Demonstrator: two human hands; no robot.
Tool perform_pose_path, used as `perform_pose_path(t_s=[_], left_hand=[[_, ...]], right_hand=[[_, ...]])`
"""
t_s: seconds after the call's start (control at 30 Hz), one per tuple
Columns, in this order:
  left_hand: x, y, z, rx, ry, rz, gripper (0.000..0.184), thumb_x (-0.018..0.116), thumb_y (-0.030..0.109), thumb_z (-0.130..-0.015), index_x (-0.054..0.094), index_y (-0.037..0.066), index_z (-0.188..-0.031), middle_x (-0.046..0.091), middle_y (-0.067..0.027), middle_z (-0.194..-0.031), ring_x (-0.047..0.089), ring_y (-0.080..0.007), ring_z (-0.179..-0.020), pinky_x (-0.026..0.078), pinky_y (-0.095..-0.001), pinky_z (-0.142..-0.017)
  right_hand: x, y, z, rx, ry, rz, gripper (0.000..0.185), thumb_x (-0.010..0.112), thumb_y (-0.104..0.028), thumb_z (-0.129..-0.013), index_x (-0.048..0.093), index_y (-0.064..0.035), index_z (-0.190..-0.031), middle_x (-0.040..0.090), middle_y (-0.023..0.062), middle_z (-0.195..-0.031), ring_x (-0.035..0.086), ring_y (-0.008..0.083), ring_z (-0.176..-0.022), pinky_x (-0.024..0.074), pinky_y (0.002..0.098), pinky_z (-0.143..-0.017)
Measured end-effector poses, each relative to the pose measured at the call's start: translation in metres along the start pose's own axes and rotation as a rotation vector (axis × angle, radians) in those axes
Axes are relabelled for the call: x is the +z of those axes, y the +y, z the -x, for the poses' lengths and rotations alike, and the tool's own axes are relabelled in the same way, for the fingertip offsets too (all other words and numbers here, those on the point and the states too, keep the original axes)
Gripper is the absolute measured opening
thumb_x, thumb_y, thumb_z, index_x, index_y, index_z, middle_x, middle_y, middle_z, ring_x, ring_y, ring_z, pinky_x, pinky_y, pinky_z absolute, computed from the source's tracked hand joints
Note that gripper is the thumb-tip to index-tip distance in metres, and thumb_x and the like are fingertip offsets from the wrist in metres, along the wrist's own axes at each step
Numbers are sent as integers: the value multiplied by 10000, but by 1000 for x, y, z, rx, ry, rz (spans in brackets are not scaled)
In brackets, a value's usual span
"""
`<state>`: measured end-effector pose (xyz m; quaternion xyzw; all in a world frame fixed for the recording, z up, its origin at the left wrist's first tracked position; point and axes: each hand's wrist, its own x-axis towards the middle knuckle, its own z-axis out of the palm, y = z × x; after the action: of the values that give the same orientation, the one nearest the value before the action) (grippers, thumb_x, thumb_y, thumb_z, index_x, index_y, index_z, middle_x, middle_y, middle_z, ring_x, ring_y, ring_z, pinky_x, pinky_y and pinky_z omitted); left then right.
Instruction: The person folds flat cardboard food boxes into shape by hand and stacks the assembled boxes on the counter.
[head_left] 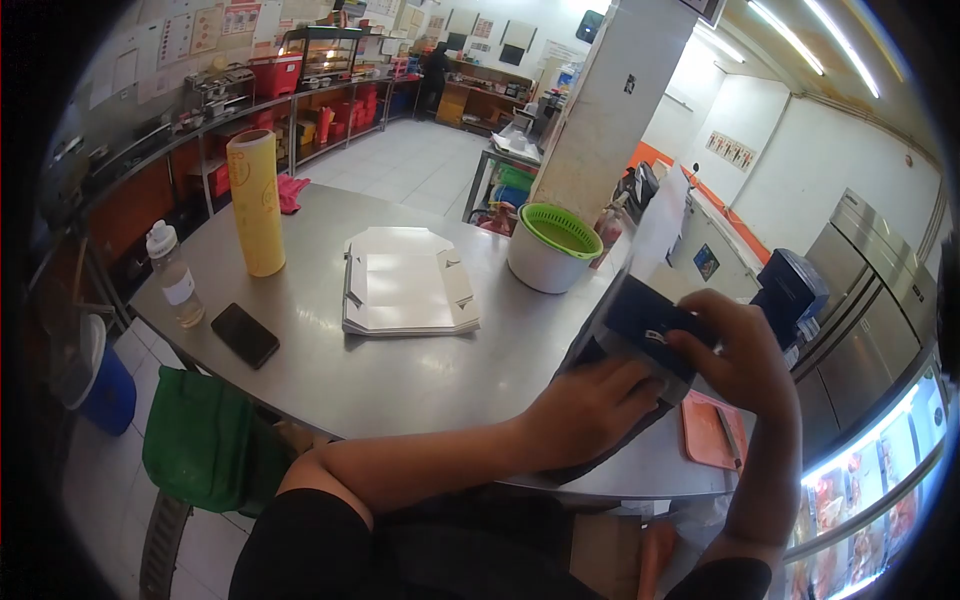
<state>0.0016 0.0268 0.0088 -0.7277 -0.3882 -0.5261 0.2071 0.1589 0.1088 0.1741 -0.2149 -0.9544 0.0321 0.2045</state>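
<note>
Over the right side of the steel table (440, 390), a dark blue cardboard box (640, 312) with a pale inside stands tilted between my hands. My left hand (590, 408) is closed on its lower near part, fingers curled against the card. My right hand (738, 345) grips the upper right blue panel, with the thumb pressed on its face. A tall pale flap rises behind the blue panel. Left of the box lies a stack of flat, silvery-white box blanks (405, 285) with cut tabs. My hands hide part of the box's lower side.
A yellow film roll (256, 205), a water bottle (176, 280) and a phone (245, 335) are at the table's left. A white bucket with a green basket (556, 250) stands at the back. An orange cutting board (708, 432) with a knife lies right. A green bin (200, 440) stands below.
</note>
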Motion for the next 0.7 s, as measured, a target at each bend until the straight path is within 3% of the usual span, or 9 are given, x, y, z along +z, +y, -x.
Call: perform_pose_path(t_s=[0.07, 0.2, 0.4, 0.57, 0.7], left_hand=[[-1, -6, -2, -16, 12, 21, 229, 732, 103, -897, 698, 39, -1114, 635, -141, -1116, 660, -316, -1008, 575, -405, -836], [-7, -10, -9, -70, 22, 73, 171, 740, 99, -899, 683, 39, -1048, 654, -136, -1074, 674, -313, -953, 579, -399, -808], [-13, -14, -12, -99, -39, 63, 183, 736, 104, -900, 668, 45, -1058, 641, -110, -1021, 669, -297, -937, 580, -399, -763], [-9, -11, -6, -105, -84, -18, 197, 725, 111, -910, 671, 54, -1091, 624, -100, -1010, 655, -286, -977, 575, -383, -765], [-6, -7, -4, -101, -14, 15, 224, 730, 109, -909, 662, 48, -1113, 571, -142, -1150, 600, -344, -1085, 548, -426, -906]], right_hand=[[8, 4, -3, 12, -30, 35, 287, 765, -298, -923, 693, -72, -1084, 735, 211, -871, 723, 387, -815, 549, 448, -747], [19, 1, 0, -84, -51, 232, 272, 748, -281, -934, 672, -96, -1117, 722, 196, -831, 720, 399, -815, 545, 476, -741], [36, 8, 11, -140, -112, 215, 279, 657, -221, -971, 625, -95, -1218, 716, 210, -851, 698, 432, -832, 525, 528, -751], [21, -6, 13, -2, -256, 161, 291, 624, -132, -963, 636, -65, -1246, 732, 222, -947, 709, 428, -918, 551, 478, -834], [27, 4, 13, 54, -346, 13, 288, 586, -166, -1004, 664, -60, -1260, 744, 186, -938, 732, 370, -901, 556, 450, -853]])
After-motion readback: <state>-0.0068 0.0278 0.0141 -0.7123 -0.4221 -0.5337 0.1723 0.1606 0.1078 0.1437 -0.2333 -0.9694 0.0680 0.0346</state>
